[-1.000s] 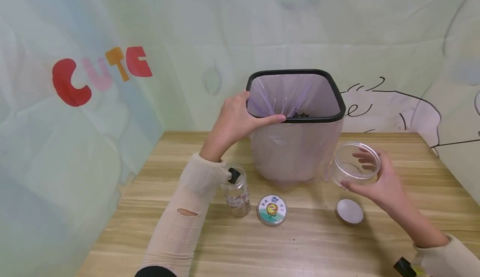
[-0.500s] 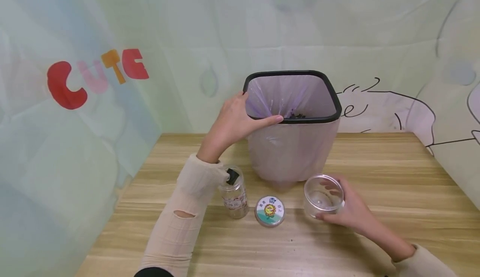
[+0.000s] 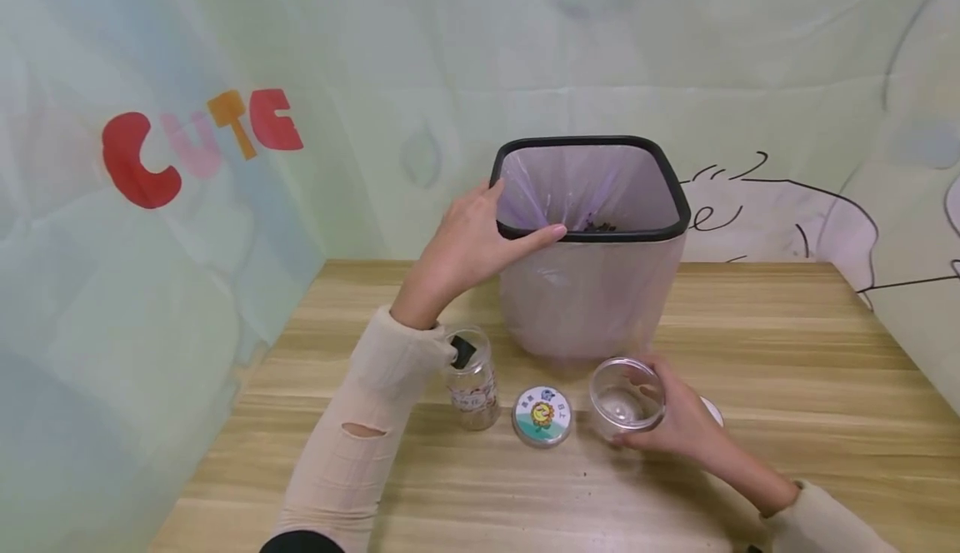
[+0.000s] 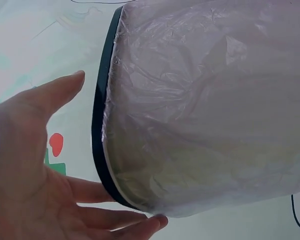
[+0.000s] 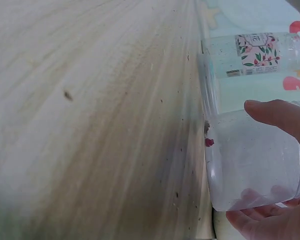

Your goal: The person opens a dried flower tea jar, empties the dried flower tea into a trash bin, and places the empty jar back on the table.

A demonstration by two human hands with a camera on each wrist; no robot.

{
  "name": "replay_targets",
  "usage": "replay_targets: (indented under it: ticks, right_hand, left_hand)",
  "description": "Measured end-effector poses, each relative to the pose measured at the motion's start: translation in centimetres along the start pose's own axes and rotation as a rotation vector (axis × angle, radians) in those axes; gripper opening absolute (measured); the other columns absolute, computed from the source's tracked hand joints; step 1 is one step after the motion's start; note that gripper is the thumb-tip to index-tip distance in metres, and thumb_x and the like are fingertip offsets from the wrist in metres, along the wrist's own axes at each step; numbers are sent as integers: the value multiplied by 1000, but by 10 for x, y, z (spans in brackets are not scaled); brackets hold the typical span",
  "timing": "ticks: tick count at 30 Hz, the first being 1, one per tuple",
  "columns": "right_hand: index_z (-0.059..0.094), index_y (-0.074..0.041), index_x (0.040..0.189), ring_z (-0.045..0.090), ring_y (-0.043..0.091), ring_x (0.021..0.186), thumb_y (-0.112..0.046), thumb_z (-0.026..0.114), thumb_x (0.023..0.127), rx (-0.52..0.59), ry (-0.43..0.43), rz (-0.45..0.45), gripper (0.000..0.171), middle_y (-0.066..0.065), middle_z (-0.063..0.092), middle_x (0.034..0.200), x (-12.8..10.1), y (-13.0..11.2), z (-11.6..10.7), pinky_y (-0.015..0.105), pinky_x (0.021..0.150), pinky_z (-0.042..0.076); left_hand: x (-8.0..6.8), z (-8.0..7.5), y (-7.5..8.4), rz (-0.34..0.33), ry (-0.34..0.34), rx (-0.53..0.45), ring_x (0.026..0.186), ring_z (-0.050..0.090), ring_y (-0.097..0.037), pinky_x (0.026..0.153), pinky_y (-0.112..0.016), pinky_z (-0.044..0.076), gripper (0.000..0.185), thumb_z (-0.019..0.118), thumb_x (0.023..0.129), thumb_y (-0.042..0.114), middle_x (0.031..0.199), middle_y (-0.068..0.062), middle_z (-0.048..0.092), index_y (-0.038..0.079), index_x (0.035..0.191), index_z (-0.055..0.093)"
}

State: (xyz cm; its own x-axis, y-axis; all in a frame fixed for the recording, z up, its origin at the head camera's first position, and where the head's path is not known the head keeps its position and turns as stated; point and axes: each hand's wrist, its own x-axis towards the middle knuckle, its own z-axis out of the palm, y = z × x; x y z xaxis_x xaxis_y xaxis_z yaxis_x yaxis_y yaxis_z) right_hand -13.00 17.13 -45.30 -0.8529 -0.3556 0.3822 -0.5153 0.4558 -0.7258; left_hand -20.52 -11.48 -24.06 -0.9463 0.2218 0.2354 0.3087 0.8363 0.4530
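Observation:
My left hand (image 3: 471, 241) holds the near left corner of a black-rimmed bin (image 3: 594, 235) lined with a pale plastic bag, thumb along the rim and fingers over the edge; the left wrist view shows the same hand (image 4: 35, 170) against the bin's bagged wall (image 4: 210, 105). My right hand (image 3: 675, 424) grips an empty clear plastic jar (image 3: 626, 396) standing on the wooden table (image 3: 795, 386) in front of the bin. The right wrist view shows that jar (image 5: 255, 155) with my fingers (image 5: 280, 117) curled round it.
A small clear bottle (image 3: 471, 382) with a black cap stands by my left sleeve. A round lid with a sunflower sticker (image 3: 543, 416) lies between it and the jar. A plain lid (image 3: 712, 411) peeks out behind my right hand. Cloth walls close in on three sides.
My right hand has brought the clear jar down from beside the bin and leftward, setting it on the table next to the sticker lid. The left hand has stayed on the bin's rim.

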Motion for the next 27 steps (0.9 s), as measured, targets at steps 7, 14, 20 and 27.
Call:
replay_targets:
  ticks: [7, 14, 20, 27]
  right_hand:
    - [51, -4, 118, 67, 32, 100, -25, 100, 50, -52, -6, 30, 86, 10, 70, 113, -2, 3, 1, 40, 87, 50]
    - [49, -2, 119, 66, 31, 102, -26, 100, 52, -41, -4, 37, 88, 10, 70, 115, -5, 4, 2, 16, 90, 41]
    - [49, -5, 126, 64, 33, 108, -29, 101, 52, -44, 6, 49, 93, 10, 69, 119, -8, 6, 1, 16, 93, 39]
    - [46, 0, 136, 62, 37, 109, -29, 101, 49, -79, 18, 94, 108, 18, 64, 122, -12, 4, -5, 50, 88, 52]
  left_hand:
    - [-12, -6, -2, -15, 7, 30, 145, 30, -30, 116, -44, 27, 108, 51, 84, 80, 158, -15, 32, 2, 155, 29]
    - [-29, -8, -8, -23, 35, 28, 146, 27, -29, 117, -44, 23, 105, 46, 85, 81, 160, -9, 31, 6, 156, 31]
    - [-45, -7, -16, -22, 74, 45, 143, 32, -31, 116, -45, 27, 103, 43, 84, 84, 158, -6, 34, 11, 156, 32]
    - [-62, -4, -28, -44, 122, 118, 135, 44, -32, 107, -50, 36, 96, 41, 84, 85, 153, -3, 44, 21, 155, 37]
